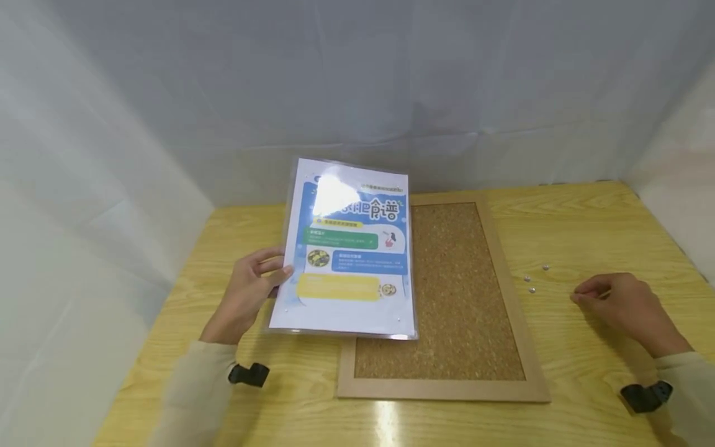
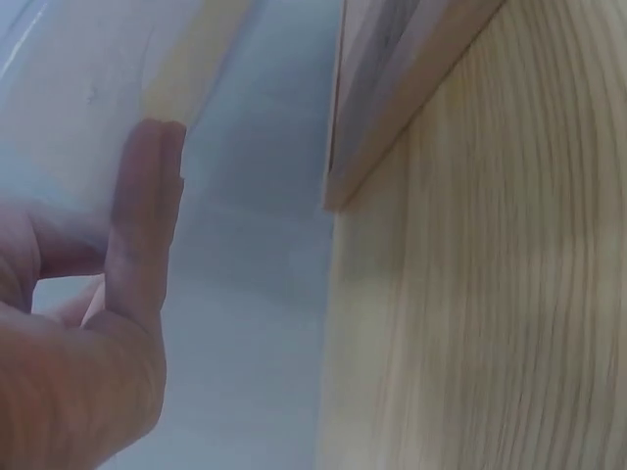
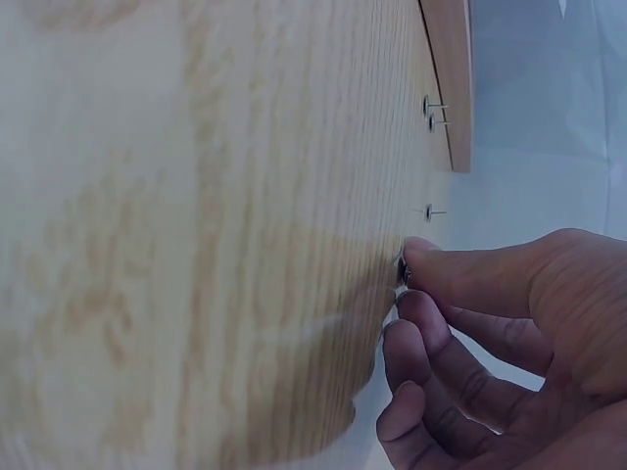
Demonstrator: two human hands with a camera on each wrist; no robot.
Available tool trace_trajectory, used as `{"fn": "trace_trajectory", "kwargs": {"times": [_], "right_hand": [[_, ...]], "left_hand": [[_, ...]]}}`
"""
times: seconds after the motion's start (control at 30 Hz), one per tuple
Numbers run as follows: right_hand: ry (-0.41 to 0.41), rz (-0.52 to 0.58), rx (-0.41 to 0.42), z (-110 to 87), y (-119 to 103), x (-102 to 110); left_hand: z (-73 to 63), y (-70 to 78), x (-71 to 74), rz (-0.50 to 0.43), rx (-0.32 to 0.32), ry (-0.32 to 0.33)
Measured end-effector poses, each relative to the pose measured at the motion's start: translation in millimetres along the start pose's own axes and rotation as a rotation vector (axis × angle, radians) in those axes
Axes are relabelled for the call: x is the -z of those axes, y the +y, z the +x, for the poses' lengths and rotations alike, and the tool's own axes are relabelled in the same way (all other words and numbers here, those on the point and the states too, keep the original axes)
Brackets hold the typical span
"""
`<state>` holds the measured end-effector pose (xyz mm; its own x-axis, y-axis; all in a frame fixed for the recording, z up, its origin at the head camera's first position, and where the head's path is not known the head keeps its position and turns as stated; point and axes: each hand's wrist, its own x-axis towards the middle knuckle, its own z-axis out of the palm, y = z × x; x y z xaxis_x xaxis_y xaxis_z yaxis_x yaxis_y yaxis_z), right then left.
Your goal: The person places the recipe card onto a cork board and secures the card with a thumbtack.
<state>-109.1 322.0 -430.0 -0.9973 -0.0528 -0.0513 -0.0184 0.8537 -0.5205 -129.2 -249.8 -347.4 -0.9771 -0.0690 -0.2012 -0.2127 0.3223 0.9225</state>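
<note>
My left hand (image 1: 246, 292) holds a laminated printed sheet (image 1: 343, 318) by its left edge, thumb on the front. The sheet is raised and tilted, covering the upper left of a wood-framed corkboard (image 1: 463, 310). In the left wrist view, the fingers lie along the back of the sheet. At the right, my right hand (image 1: 628, 304) is low at the tabletop, thumb and index finger pinching a thumbtack (image 3: 402, 270), mostly hidden by the fingertips. Between that hand and the board, three more thumbtacks (image 1: 532, 290) lie with pins up.
The corkboard lies flat on a yellow wood-grain table (image 1: 609, 230), its frame (image 1: 447, 390) near the front edge. White sheeting (image 1: 380, 81) hangs behind and at both sides. Each wrist wears a black camera (image 1: 249, 374).
</note>
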Motion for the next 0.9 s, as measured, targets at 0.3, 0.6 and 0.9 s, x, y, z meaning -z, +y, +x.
{"fn": "trace_trajectory", "kwargs": {"times": [0.3, 0.6, 0.9], "right_hand": [[-0.006, 0.014, 0.01, 0.2, 1, -1], [0.035, 0.024, -0.01, -3.1, -1, 1], [0.116, 0.037, 0.018, -3.9, -14, 1]], "left_hand": [[8.2, 6.1, -41.3, -0.038, -0.013, -0.031], [9.4, 5.9, -77.1, -0.078, -0.012, -0.057], [6.0, 4.2, -103.8, -0.098, 0.011, -0.094]]}}
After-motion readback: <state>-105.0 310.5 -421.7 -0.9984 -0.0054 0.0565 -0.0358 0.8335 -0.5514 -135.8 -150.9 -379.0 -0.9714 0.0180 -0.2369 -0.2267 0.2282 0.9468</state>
